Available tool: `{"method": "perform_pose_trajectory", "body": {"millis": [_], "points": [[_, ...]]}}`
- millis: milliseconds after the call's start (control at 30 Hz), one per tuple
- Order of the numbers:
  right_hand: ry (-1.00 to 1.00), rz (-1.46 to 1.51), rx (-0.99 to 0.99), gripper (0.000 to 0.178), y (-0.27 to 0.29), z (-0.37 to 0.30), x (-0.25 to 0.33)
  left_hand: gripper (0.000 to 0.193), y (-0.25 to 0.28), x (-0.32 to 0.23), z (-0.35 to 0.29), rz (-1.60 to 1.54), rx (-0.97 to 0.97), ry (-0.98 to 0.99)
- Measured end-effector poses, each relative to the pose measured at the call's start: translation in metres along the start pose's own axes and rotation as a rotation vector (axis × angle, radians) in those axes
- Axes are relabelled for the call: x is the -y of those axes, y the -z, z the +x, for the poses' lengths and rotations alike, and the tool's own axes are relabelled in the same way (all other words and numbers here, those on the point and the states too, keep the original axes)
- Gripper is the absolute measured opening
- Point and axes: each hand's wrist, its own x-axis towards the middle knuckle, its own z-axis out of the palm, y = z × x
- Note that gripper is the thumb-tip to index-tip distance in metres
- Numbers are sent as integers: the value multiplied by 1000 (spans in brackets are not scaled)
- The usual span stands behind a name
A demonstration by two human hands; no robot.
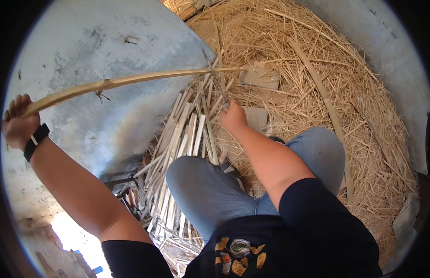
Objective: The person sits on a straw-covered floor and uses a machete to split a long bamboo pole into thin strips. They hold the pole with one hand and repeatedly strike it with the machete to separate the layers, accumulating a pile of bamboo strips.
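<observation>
My left hand (21, 121), with a black band at the wrist, is closed around the near end of a long split bamboo strip (108, 84). The strip bows slightly as it runs right, its far end by a flat wooden block (261, 77). My right hand (234, 116) grips the handle of a long, thin-bladed knife (222, 87). The blade points up and to the left and crosses the strip near its far end. From here I cannot tell how deep the edge sits in the bamboo.
Cut bamboo slats (185, 132) lie heaped beside my left knee. Straw-like shavings (363, 153) cover the floor to the right, with another long bamboo strip (322, 90) across them. A second wooden block (256, 118) is behind my right hand. A grey-blue wall (136, 41) stands at left.
</observation>
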Motion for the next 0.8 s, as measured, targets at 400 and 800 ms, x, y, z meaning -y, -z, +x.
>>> {"method": "perform_pose_trajectory", "body": {"millis": [400, 800], "points": [[591, -88, 142, 31, 11, -54, 127, 12, 0, 2, 1, -16, -140, -10], [8, -33, -59, 35, 3, -15, 43, 14, 56, 20, -1, -171, 10, 46]]}}
